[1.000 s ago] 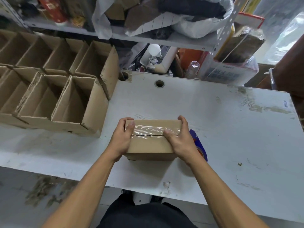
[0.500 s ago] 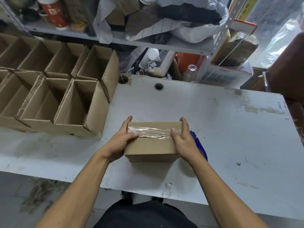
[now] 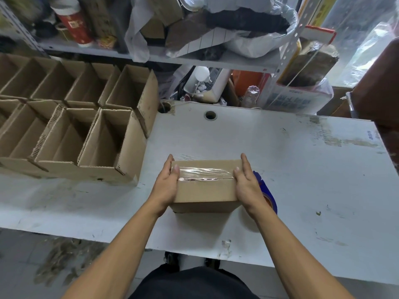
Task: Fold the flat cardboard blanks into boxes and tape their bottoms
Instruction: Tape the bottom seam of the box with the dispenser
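A small brown cardboard box (image 3: 205,192) stands bottom-up on the white table (image 3: 302,169) just in front of me. A strip of clear tape (image 3: 205,172) runs across its closed flaps along the seam. My left hand (image 3: 166,184) grips the box's left end, thumb on top at the tape's end. At the right end my right hand (image 3: 246,184) grips the same way, thumb on the top edge. A blue tape dispenser (image 3: 268,196) lies on the table behind my right hand, mostly hidden by it.
Several open folded boxes (image 3: 108,145) stand in two rows at the table's left. A cluttered metal shelf (image 3: 194,59) with bags and cartons rises behind the table. Two cable holes (image 3: 210,115) sit near the back edge. Brown cartons (image 3: 375,87) stand at the far right.
Both thumbs slid outward along the tape to the box's ends. The hands now sit on the end faces. The box has barely moved.
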